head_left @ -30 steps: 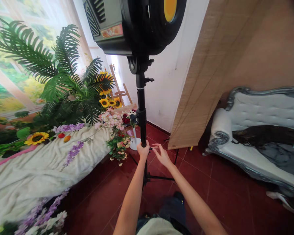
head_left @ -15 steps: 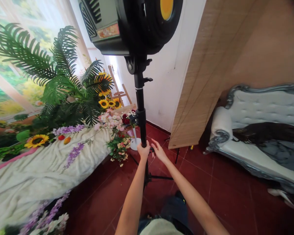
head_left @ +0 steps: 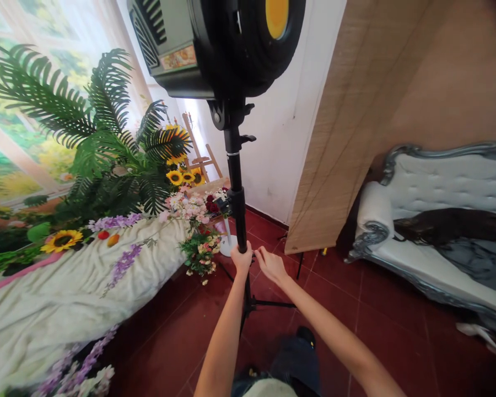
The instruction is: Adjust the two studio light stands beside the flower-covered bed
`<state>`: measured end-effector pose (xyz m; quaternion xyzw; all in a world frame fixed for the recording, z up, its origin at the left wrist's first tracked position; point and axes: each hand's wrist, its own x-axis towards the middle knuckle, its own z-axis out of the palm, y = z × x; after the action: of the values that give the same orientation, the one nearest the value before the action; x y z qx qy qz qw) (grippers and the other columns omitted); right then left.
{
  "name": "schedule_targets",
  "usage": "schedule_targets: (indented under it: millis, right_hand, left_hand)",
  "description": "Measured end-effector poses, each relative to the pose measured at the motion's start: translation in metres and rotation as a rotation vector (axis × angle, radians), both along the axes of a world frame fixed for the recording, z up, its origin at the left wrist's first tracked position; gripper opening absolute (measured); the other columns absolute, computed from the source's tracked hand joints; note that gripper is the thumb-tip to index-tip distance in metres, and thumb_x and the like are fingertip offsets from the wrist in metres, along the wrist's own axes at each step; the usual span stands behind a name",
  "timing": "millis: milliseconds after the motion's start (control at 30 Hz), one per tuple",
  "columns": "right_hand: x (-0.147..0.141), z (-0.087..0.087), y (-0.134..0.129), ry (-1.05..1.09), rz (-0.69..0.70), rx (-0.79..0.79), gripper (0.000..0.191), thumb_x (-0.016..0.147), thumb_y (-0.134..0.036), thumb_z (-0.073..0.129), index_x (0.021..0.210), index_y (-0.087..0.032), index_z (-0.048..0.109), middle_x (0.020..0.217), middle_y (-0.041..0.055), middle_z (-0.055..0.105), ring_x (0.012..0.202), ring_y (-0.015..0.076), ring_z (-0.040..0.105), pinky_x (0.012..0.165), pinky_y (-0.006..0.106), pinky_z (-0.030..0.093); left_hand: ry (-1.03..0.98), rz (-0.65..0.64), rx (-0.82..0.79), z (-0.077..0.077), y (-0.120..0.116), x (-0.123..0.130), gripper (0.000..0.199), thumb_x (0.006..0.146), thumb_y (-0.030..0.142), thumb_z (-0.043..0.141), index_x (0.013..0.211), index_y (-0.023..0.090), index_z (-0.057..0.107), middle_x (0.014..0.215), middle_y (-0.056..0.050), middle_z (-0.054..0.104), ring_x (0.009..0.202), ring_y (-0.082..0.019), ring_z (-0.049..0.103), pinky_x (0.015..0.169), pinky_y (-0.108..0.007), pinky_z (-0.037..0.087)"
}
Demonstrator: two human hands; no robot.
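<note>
Floor: red tiles [head_left: 169,336].
Left hand [head_left: 242,258]: wrapped closed around the stand [head_left: 240,220].
Right hand [head_left: 271,266]: fingers bunched just beside it; cannot tell if they grip anything.
Stand: before the person, lamp [head_left: 231,49] on top; probably stiff, top-heavy, best gripped where the left hand is.
Writing: none legible on the lamp's sticker [head_left: 179,58].

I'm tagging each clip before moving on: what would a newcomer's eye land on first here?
First, the big black lamp at top centre, on its stand, which the left grip clasps, the right grip close beside it. Next, the green plant at left, above the pale cloth in view. At far right, the white sofa stands out.
</note>
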<state>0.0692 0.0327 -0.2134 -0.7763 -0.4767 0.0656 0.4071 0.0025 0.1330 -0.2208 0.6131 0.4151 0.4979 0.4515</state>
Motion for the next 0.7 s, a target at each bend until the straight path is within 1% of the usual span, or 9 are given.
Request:
schedule_targets:
  millis: [100, 167, 267, 333, 433, 500, 600, 667, 700]
  right_hand:
    - [0.002, -0.002, 0.004, -0.309, 0.036, -0.068, 0.039, 0.094, -0.042, 0.027, 0.083, -0.020, 0.057, 0.077, 0.0045, 0.065, 0.070, 0.0147, 0.057, 0.054, 0.022, 0.027]
    - [0.007, -0.004, 0.009, -0.448, 0.047, -0.080, 0.043, 0.095, -0.037, 0.024, 0.078, -0.018, 0.058, 0.074, 0.0052, 0.064, 0.071, 0.0140, 0.055, 0.055, 0.022, 0.026]
    - [0.019, -0.009, 0.020, -0.587, 0.110, -0.033, 0.046, 0.095, -0.033, 0.025, 0.069, -0.017, 0.059, 0.066, 0.0052, 0.061, 0.070, 0.0137, 0.052, 0.057, 0.023, 0.025]
    - [0.027, -0.014, 0.027, -0.634, 0.171, 0.018, 0.046, 0.094, -0.030, 0.026, 0.063, -0.016, 0.058, 0.061, 0.0051, 0.059, 0.066, 0.0133, 0.050, 0.057, 0.023, 0.025]
    - [0.036, -0.021, 0.035, -0.634, 0.248, 0.070, 0.046, 0.091, -0.025, 0.027, 0.059, -0.015, 0.060, 0.058, 0.0059, 0.059, 0.061, 0.0125, 0.049, 0.057, 0.024, 0.027]
    - [0.037, -0.025, 0.038, -0.585, 0.252, 0.044, 0.046, 0.089, -0.023, 0.027, 0.060, -0.014, 0.062, 0.058, 0.0072, 0.060, 0.059, 0.0123, 0.050, 0.058, 0.023, 0.029]
    - [0.030, -0.026, 0.038, -0.442, 0.122, -0.113, 0.050, 0.090, -0.023, 0.024, 0.064, -0.012, 0.066, 0.063, 0.0108, 0.064, 0.059, 0.0132, 0.056, 0.058, 0.023, 0.032]
    - [0.025, -0.022, 0.036, -0.346, 0.016, -0.252, 0.056, 0.093, -0.026, 0.021, 0.067, -0.011, 0.068, 0.068, 0.0142, 0.066, 0.061, 0.0157, 0.060, 0.058, 0.024, 0.035]
    - [0.022, -0.018, 0.035, -0.312, -0.010, -0.314, 0.057, 0.094, -0.028, 0.020, 0.068, -0.010, 0.068, 0.070, 0.0158, 0.067, 0.063, 0.0173, 0.062, 0.059, 0.025, 0.037]
  left_hand:
    - [0.008, 0.016, 0.028, 0.001, -0.001, 0.001, 0.036, 0.067, 0.042, 0.059, 0.047, 0.015, 0.047, 0.043, 0.001, 0.048, 0.041, -0.009, 0.045, 0.042, -0.020, 0.034]
    - [0.002, 0.018, 0.026, 0.001, -0.001, 0.001, 0.036, 0.067, 0.041, 0.060, 0.046, 0.015, 0.047, 0.043, 0.002, 0.046, 0.041, -0.008, 0.044, 0.042, -0.019, 0.033]
    - [-0.015, 0.024, 0.039, 0.000, 0.001, 0.001, 0.035, 0.066, 0.041, 0.060, 0.046, 0.015, 0.048, 0.043, 0.002, 0.045, 0.040, -0.008, 0.043, 0.042, -0.019, 0.033]
    - [-0.008, 0.036, 0.039, -0.001, 0.002, 0.001, 0.036, 0.066, 0.042, 0.060, 0.046, 0.015, 0.048, 0.042, 0.002, 0.046, 0.040, -0.009, 0.045, 0.041, -0.020, 0.034]
    - [-0.013, 0.008, -0.009, -0.002, 0.003, 0.003, 0.036, 0.068, 0.044, 0.059, 0.048, 0.015, 0.051, 0.043, -0.001, 0.053, 0.041, -0.012, 0.052, 0.042, -0.021, 0.040]
    - [-0.028, -0.023, -0.043, -0.002, 0.003, 0.004, 0.036, 0.068, 0.044, 0.059, 0.050, 0.014, 0.053, 0.046, -0.003, 0.057, 0.042, -0.014, 0.056, 0.043, -0.023, 0.043]
    - [-0.033, -0.036, -0.063, 0.000, 0.002, 0.005, 0.035, 0.069, 0.045, 0.059, 0.052, 0.014, 0.054, 0.047, -0.004, 0.059, 0.044, -0.016, 0.058, 0.043, -0.023, 0.045]
    - [-0.031, -0.035, -0.070, 0.003, 0.000, 0.005, 0.035, 0.069, 0.044, 0.059, 0.052, 0.014, 0.054, 0.047, -0.005, 0.059, 0.044, -0.016, 0.059, 0.043, -0.023, 0.046]
    - [-0.030, -0.033, -0.076, 0.004, -0.001, 0.006, 0.035, 0.069, 0.044, 0.059, 0.052, 0.014, 0.055, 0.047, -0.005, 0.060, 0.043, -0.016, 0.059, 0.043, -0.023, 0.046]
